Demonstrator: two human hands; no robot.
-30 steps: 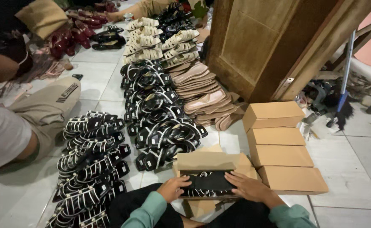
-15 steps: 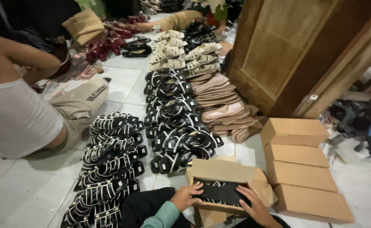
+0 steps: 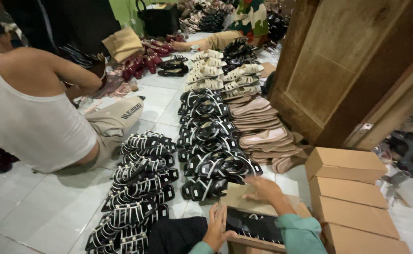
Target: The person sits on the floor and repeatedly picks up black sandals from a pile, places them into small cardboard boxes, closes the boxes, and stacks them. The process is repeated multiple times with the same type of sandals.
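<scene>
Since the earlier frame both hands have shifted on the open cardboard box [image 3: 244, 221]: the right hand [image 3: 263, 189], which was resting on the black sandals inside, has reached up to the box's far flap, and the view has tipped up to show more of the floor. The left hand [image 3: 217, 226] lies flat on the near left edge of the box, fingers [image 3: 219, 212] extended and closed on nothing. The right hand's fingers are spread loosely over the flap, palm down, gripping nothing that can be seen. The pair of black sandals [image 3: 253, 225] lies inside the box, just in front of the person's lap. The step in hand looks like closing the filled box; folding the flap down over the sandals would call for both hands pressing together. Rows of black-and-white sandals [image 3: 138, 188] sit to the left, stacked closed boxes [image 3: 352, 197] to the right, and a seated co-worker in a white top [image 3: 32, 122] beyond.
</scene>
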